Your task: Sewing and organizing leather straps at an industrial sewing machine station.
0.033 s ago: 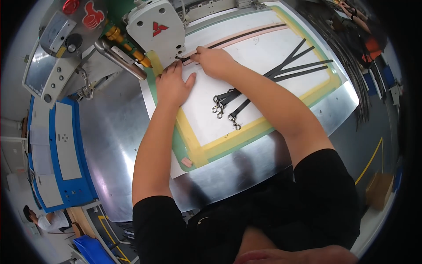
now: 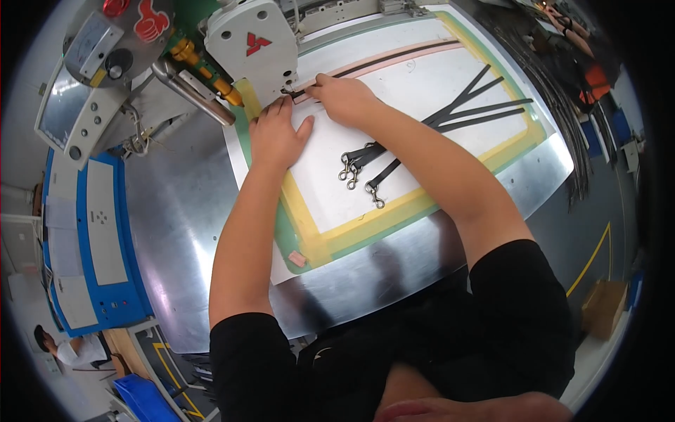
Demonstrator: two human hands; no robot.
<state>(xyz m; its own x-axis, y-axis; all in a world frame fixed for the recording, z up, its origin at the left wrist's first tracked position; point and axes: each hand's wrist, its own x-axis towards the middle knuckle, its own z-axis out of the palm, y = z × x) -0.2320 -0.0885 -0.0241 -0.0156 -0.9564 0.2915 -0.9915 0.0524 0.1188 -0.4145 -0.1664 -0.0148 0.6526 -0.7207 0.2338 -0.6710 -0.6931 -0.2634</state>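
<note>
My right hand [image 2: 342,102] is closed, its fingertips pinching a black strap [image 2: 394,59] close to the foot of a white sewing machine head [image 2: 246,60]. That strap lies along a pink strip [image 2: 439,46] at the far side of a white sheet. My left hand [image 2: 276,141] lies palm down with thumb spread, fingertips at the machine foot beside the strap's near end. What is under these fingertips is hidden. Below my right forearm lie several black straps [image 2: 485,118] in a crossed bundle, with metal snap hooks [image 2: 376,197] at their near ends.
Yellow and green tape [image 2: 380,223] borders the white sheet on a shiny metal table [image 2: 183,232]. A control box with a screen [image 2: 69,95] and a metal tube [image 2: 193,93] stand left of the machine head. Dark straps hang at the right. Another person [image 2: 81,349] is far left.
</note>
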